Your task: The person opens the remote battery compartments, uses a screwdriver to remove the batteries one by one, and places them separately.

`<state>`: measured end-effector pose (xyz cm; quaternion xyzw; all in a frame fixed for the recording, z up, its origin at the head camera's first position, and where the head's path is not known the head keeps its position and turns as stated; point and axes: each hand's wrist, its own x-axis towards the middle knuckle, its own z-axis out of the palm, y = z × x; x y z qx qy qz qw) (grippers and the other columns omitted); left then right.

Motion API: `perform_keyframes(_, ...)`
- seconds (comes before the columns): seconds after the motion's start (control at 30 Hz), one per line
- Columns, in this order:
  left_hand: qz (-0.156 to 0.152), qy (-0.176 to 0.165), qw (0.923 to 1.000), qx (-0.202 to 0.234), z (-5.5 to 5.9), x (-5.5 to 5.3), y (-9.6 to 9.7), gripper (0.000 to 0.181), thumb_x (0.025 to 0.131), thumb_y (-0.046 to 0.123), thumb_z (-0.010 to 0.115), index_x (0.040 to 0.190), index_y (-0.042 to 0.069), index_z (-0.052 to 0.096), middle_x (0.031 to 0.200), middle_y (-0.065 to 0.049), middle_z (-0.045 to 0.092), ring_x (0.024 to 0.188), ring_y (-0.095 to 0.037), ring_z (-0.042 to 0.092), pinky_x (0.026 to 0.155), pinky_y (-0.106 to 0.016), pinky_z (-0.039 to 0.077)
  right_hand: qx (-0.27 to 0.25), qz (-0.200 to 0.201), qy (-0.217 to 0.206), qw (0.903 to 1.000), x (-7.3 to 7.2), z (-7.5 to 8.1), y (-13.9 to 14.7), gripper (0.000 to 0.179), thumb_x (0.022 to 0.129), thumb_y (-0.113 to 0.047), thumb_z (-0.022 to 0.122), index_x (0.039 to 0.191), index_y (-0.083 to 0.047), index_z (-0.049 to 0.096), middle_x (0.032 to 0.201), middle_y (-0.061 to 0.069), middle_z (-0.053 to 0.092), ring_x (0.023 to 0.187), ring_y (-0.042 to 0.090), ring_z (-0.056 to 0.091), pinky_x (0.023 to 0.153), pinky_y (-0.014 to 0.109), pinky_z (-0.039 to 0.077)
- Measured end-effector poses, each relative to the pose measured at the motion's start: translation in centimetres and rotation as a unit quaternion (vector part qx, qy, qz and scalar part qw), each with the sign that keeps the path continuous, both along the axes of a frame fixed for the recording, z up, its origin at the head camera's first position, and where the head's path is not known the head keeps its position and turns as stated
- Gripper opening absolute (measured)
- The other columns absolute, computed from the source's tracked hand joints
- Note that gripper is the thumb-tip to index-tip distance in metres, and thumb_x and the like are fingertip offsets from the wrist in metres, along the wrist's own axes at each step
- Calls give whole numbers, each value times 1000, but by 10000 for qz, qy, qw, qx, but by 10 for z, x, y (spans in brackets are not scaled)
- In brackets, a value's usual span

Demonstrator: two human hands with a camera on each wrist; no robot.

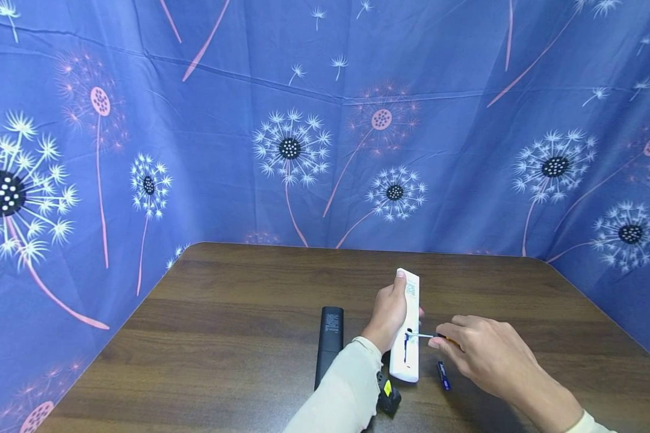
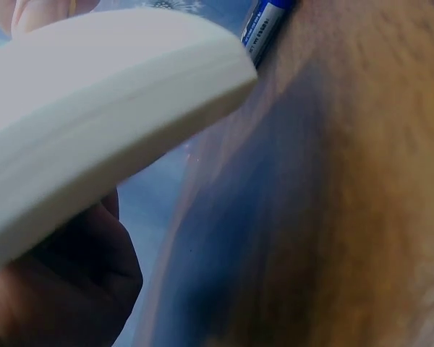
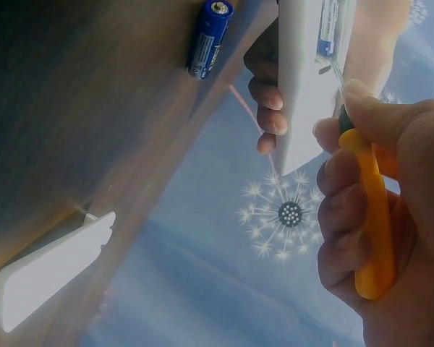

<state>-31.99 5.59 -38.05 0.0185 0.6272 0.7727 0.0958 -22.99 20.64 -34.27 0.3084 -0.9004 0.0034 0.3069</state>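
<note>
My left hand (image 1: 390, 313) grips a white remote control (image 1: 411, 291), its back with the uncovered battery slot facing up. A blue battery (image 3: 329, 29) lies in that slot. My right hand (image 1: 487, 355) is curled round the orange handle of a screwdriver (image 3: 376, 224), whose thin metal shaft reaches across to the end of the slot. Beside the remote, a second blue battery (image 1: 444, 376) lies on the table. In the left wrist view the white body of the remote hides much of the left hand's fingers.
A black remote (image 1: 330, 337) lies on the wooden table (image 1: 238, 300) left of the hands, partly behind the left sleeve. The white battery cover (image 3: 50, 271) sits on the table in the right wrist view. A blue dandelion-print curtain (image 1: 222, 150) surrounds the table.
</note>
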Motion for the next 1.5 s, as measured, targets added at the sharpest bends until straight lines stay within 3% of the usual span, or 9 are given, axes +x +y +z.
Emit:
perform_keyframes(0.43,-20,-44,10000,34,-1,-1,0,59,103,62,33,103,13,65,67,-12,63,53,-19,56,49,-29,47,-18,31,-20,10000,1,1,2,12,85,-34,77,81,-27,67,69,-22,41,55,-8,35,41,24,33)
perform_keyframes(0.97,33,-157,9998,75,1,-1,-1,64,102,65,32,111,10,65,68,-12,63,53,-19,56,48,-29,46,-294,-139,-24,9995,6,-1,10,11,82,-32,80,83,-29,69,71,-26,46,56,-9,38,43,25,36)
perform_keyframes(1.33,262,-562,9981,61,4,-3,1,54,101,52,37,109,6,65,69,-15,66,48,-19,54,45,-28,44,-562,-645,-417,9955,15,-9,17,10,84,-34,81,87,-32,72,77,-28,56,60,-8,43,48,29,40)
perform_keyframes(1.5,279,-463,9984,152,4,-2,2,50,102,47,37,111,6,64,71,-18,66,47,-19,51,44,-28,43,-650,-974,-806,9898,18,-8,18,7,89,-36,77,90,-31,73,79,-25,60,63,-6,48,51,31,44)
